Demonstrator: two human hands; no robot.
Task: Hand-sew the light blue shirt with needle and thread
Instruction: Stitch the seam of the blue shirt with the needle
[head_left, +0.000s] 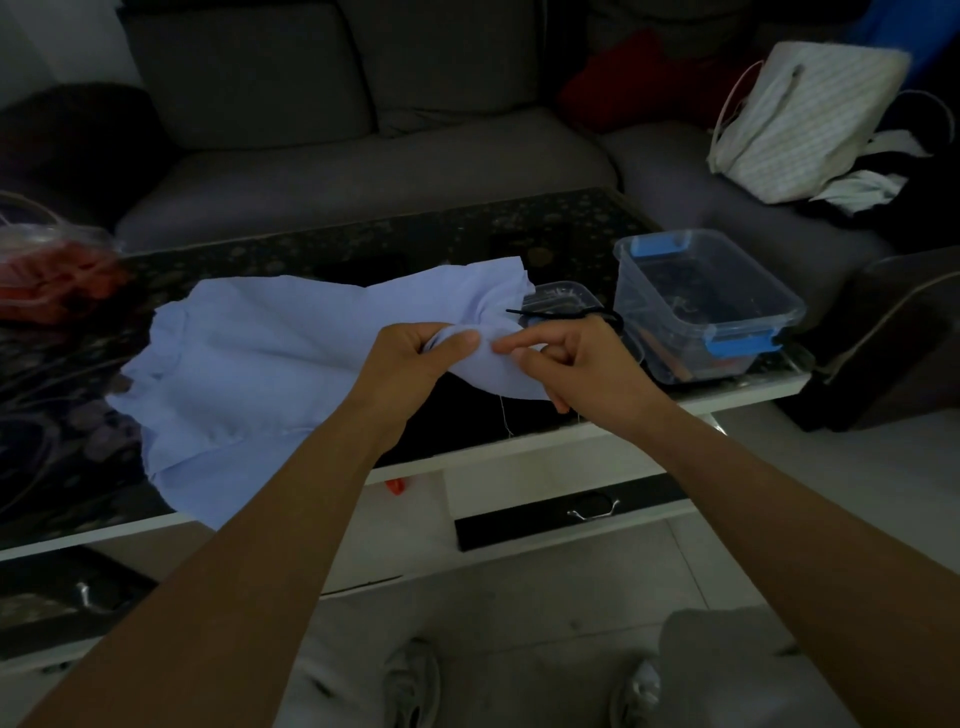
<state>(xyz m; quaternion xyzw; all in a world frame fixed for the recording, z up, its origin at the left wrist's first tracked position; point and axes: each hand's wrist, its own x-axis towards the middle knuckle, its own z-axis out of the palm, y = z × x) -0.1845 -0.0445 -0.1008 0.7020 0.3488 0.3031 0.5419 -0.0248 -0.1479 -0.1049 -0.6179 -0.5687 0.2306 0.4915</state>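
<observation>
At the far left of the frame, a clear bag of red things (49, 270) sits on the dark patterned table (415, 239). Right of it, the light blue shirt (249, 364) lies spread across the tabletop, its lower corner hanging over the front edge. At centre, your left hand (415, 358) grips a raised fold of the shirt, fingers curled under and thumb pressed on top. Your right hand (582, 364) meets it almost thumb to thumb, forefinger and thumb pinching the same fold, other fingers curled. No needle can be made out. A pale thread (503, 415) hangs below the fold. Behind your right hand stands a small clear tub (566, 293). Further right is a larger clear box (711, 306) with blue latches. At upper right, a white bag (800, 119) rests on the grey sofa (363, 156).
</observation>
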